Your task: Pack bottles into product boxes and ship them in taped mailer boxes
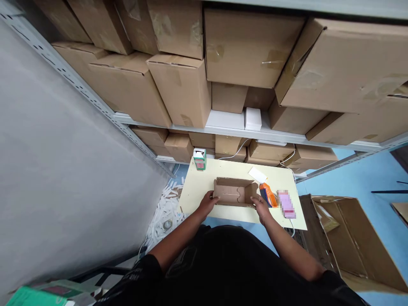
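A small open cardboard box [232, 193] lies on the pale yellow table [196, 195], and its interlocking bottom flaps show inside. My left hand [208, 203] grips the box's left end, thumb over the near corner. At the right end, my right hand [259, 205] holds the near corner, with its fingers partly hidden behind the wall. Just right of the box sits an orange and dark-blue object [269, 195] that looks like a tape dispenser. Beside it is a blurred pink-purple rectangular item [286, 204]. A white slip [257, 174] lies behind the dispenser.
A green-and-white carton [199, 159] stands at the table's back left. Shelves [223, 121] packed with cardboard boxes [251, 46] rise behind. White paper strips [164, 208] and a tape roll [167, 224] lie on the floor at left. A large open carton [353, 238] stands at right.
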The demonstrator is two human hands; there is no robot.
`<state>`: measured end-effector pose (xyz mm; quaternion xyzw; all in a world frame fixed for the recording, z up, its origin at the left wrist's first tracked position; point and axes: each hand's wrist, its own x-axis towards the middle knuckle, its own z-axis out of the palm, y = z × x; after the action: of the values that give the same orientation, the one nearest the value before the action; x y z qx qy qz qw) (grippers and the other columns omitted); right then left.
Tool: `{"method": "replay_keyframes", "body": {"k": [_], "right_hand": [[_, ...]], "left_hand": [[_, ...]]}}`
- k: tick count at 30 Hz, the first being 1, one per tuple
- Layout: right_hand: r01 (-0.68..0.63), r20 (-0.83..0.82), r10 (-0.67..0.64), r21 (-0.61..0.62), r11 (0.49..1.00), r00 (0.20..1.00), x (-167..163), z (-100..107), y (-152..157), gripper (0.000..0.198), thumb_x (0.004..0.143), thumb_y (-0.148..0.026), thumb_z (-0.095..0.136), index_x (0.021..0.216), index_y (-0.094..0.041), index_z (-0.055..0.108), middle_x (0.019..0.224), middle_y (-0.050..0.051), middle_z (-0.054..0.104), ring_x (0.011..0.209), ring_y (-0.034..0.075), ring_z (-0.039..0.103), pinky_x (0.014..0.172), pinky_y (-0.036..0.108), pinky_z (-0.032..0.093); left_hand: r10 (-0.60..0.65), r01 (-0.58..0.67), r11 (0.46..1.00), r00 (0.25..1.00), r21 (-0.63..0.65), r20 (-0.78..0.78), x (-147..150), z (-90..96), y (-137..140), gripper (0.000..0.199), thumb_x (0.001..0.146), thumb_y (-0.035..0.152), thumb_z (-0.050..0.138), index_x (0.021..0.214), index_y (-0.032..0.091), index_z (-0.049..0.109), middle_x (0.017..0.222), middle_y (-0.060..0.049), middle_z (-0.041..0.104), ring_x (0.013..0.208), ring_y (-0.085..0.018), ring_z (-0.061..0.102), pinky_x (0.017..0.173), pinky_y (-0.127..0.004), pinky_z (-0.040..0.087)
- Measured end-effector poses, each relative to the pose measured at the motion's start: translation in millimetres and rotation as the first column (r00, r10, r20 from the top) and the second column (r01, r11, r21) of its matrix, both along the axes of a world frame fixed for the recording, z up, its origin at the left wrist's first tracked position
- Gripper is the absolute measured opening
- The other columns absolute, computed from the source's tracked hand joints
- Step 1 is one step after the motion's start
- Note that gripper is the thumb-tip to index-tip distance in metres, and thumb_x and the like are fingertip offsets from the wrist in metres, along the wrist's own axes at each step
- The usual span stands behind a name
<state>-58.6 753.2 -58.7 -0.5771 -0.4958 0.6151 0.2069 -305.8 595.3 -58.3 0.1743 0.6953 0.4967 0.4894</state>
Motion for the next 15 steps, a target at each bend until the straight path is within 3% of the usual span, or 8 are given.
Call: {"method": "replay_keyframes", "body": {"k": [6,9,13,15], "right_hand": [[0.052,0.076,-0.059,0.087,0.995,0.995,15.4,12.8,0.0,0.059,0.075,-0.063,0.072,0.124,-0.029,0.070,0.143,0.010,0.064,0.127,0.033,0.063,0.087,0.043,0.060],[0.020,0.119,-0.027,0.059,0.998,0.993,20.5,16.0,-0.8,0.061,0.076,-0.065,0.072,0.127,-0.030,0.068,0.139,0.010,0.066,0.120,0.031,0.067,0.084,0.043,0.061],[-0.021,0.156,0.022,-0.012,1.000,0.988,15.5,14.7,9.6,0.058,0.076,-0.066,0.071,0.122,-0.030,0.069,0.128,0.011,0.070,0.107,0.029,0.070,0.079,0.043,0.062],[-0.124,0.148,0.109,0.095,0.988,0.983,12.8,12.6,18.1,0.051,0.079,-0.065,0.068,0.115,-0.028,0.071,0.120,0.011,0.072,0.102,0.028,0.072,0.076,0.044,0.062]], "left_hand": [[-0.009,0.009,0.999,1.000,0.040,-0.016,-33.5,21.1,-21.0,0.058,0.084,0.051,0.073,0.132,0.020,0.061,0.146,-0.017,0.060,0.133,-0.031,0.058,0.100,-0.043,0.054],[-0.045,0.045,0.999,0.999,0.018,-0.004,-46.1,24.9,-29.9,0.064,0.084,0.057,0.071,0.136,0.023,0.059,0.150,-0.017,0.058,0.134,-0.032,0.058,0.098,-0.044,0.054],[-0.053,0.054,0.998,0.998,0.017,-0.023,-30.8,25.9,-22.6,0.072,0.081,0.056,0.073,0.143,0.023,0.056,0.159,-0.019,0.049,0.144,-0.036,0.050,0.108,-0.047,0.047],[-0.050,0.050,0.998,0.999,0.030,-0.001,-11.3,27.4,-13.1,0.068,0.084,0.056,0.070,0.142,0.023,0.057,0.156,-0.016,0.053,0.140,-0.035,0.053,0.109,-0.048,0.046]]}}
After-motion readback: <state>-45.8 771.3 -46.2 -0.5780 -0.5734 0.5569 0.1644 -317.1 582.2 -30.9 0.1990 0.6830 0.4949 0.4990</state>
